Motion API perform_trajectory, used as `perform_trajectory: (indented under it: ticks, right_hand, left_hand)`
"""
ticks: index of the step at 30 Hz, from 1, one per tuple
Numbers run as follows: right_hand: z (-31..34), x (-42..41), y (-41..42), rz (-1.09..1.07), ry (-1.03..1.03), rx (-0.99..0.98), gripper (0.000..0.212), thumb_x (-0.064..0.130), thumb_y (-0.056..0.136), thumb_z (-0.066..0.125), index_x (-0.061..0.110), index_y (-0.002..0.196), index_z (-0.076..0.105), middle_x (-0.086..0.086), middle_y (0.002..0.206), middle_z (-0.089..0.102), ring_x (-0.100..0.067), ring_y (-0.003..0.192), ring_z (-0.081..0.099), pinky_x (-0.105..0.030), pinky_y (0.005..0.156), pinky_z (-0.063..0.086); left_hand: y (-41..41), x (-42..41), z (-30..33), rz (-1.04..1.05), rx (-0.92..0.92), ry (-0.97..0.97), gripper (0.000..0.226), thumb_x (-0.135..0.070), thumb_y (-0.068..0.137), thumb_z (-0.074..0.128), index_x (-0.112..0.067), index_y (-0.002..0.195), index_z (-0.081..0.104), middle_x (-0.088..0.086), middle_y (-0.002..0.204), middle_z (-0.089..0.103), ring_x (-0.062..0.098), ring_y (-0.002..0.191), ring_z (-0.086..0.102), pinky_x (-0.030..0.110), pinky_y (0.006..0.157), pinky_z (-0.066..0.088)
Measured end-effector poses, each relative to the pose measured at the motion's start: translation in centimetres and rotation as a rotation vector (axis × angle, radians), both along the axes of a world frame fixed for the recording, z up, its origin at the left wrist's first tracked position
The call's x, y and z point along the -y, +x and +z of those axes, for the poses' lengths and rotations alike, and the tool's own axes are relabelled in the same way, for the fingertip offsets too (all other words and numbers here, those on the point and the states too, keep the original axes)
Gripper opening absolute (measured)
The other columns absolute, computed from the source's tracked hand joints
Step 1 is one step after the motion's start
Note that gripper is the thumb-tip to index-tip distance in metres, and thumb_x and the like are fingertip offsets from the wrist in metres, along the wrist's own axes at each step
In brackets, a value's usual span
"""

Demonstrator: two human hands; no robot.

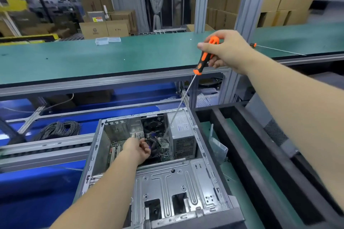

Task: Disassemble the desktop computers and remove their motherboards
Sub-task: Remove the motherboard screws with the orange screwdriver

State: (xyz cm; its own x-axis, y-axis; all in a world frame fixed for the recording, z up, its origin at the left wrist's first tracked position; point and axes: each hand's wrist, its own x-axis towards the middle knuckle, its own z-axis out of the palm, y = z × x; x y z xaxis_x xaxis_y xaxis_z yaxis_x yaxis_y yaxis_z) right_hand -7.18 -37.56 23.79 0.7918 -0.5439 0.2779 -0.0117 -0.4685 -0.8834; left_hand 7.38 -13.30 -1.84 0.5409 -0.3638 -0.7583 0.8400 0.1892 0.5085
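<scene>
An open grey desktop case [93, 156] lies on its side in front of me, below the bench. Deep inside it sits the motherboard [116, 147] with a black CPU fan [155, 148] and a silver power supply [183, 135] at the right. My right hand [226, 50] grips the orange-and-black handle of a long screwdriver [202, 61]. Its thin shaft slants down into the case, and its tip reaches the board beside the fan. My left hand [137, 149] is down inside the case with curled fingers at the fan's left edge; whether it holds anything is hidden.
A long green bench [93, 57] runs across behind the case, with a clear plastic box [107, 40] and a second long screwdriver [275, 49] on it. A coil of black cable [59, 129] lies at the left. A black frame [247, 145] stands right of the case. Cardboard boxes fill the background.
</scene>
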Motion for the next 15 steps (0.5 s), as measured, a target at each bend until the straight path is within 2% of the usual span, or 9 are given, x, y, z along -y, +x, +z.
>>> perform_trajectory:
  ticks: [2,4,7,9,12,15]
  right_hand:
    - [-0.3,0.1,0.3,-0.085,0.028,0.07,0.048,0.042,0.084,0.077,0.001,0.105,0.064,-0.01,0.08,0.071,-0.019,0.063,0.062,-0.029,0.059,0.055]
    - [-0.7,-0.1,0.6,-0.106,0.101,0.122,0.044,0.044,0.086,0.074,0.002,0.096,0.066,-0.009,0.08,0.067,-0.021,0.069,0.063,-0.034,0.063,0.059]
    - [-1.6,-0.4,0.6,-0.092,0.223,0.166,0.036,0.043,0.091,0.069,0.009,0.088,0.058,-0.015,0.081,0.056,-0.028,0.068,0.065,-0.047,0.06,0.062]
    - [-2.5,-0.3,0.3,-0.101,0.279,0.19,0.036,0.043,0.093,0.066,0.009,0.09,0.055,-0.015,0.081,0.053,-0.031,0.065,0.067,-0.052,0.061,0.061]
    - [-2.8,0.2,-0.3,-0.137,0.351,0.306,0.036,0.043,0.096,0.062,0.008,0.09,0.055,-0.014,0.078,0.05,-0.026,0.059,0.065,-0.05,0.059,0.061]
    - [-1.1,1.4,-1.1,-0.197,0.449,0.436,0.037,0.048,0.096,0.058,0.013,0.084,0.053,-0.012,0.075,0.049,-0.022,0.051,0.059,-0.039,0.053,0.056]
  left_hand:
    - [-0.8,0.8,0.9,0.005,0.031,0.003,0.035,-0.005,0.102,0.019,-0.005,0.092,0.053,0.0,0.067,0.036,0.011,0.058,0.026,0.022,0.055,0.022]
    - [-1.8,1.8,2.2,0.018,0.041,-0.045,0.033,-0.004,0.103,0.023,-0.002,0.097,0.055,0.002,0.071,0.04,0.011,0.06,0.03,0.023,0.056,0.026]
    - [-4.2,3.5,4.2,-0.041,0.06,-0.117,0.026,-0.006,0.099,0.031,-0.007,0.082,0.05,0.004,0.071,0.04,0.013,0.059,0.03,0.023,0.053,0.027]
    - [-6.0,5.0,5.2,-0.154,0.121,-0.104,0.025,-0.013,0.098,0.036,-0.015,0.073,0.042,0.0,0.063,0.037,0.011,0.05,0.026,0.022,0.043,0.023]
    - [-8.3,7.1,6.0,-0.307,0.215,-0.027,0.028,-0.018,0.096,0.037,-0.018,0.068,0.04,-0.003,0.053,0.034,0.01,0.039,0.02,0.017,0.038,0.014]
    - [-9.8,8.6,6.3,-0.317,0.197,-0.006,0.026,-0.011,0.093,0.029,-0.016,0.07,0.04,-0.002,0.052,0.031,0.012,0.041,0.018,0.017,0.04,0.015]
